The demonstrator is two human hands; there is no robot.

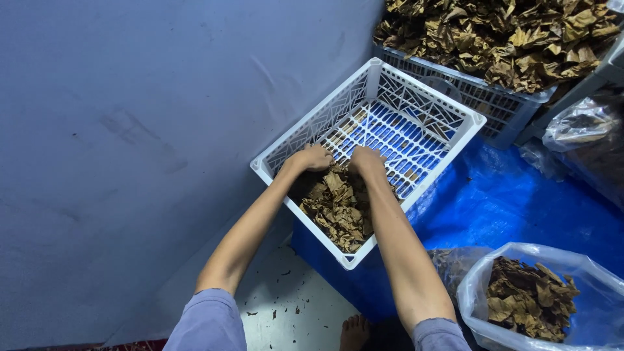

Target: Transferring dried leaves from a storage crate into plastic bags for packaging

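Hands, left (pixel 313 158) and right (pixel 366 160), each grip closed on dried leaves (pixel 338 208), pile beneath in white crate (pixel 416 107).

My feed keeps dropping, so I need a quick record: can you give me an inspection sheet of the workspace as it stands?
Surface: blue tarp over the floor; a pale bare patch of floor near the person, with leaf crumbs.
Job's things: white crate, tilted, with dried leaves piled at its near end; the far part shows bare slats.
Clutter: a second crate heaped with leaves behind; a clear bag of leaves at right; another plastic bag at far right.
Hands: left hand and right hand both pressed into the leaf pile; grip hidden.
Cables: nothing seen.
Surroundings: plain blue-grey wall at left; a bare foot below.
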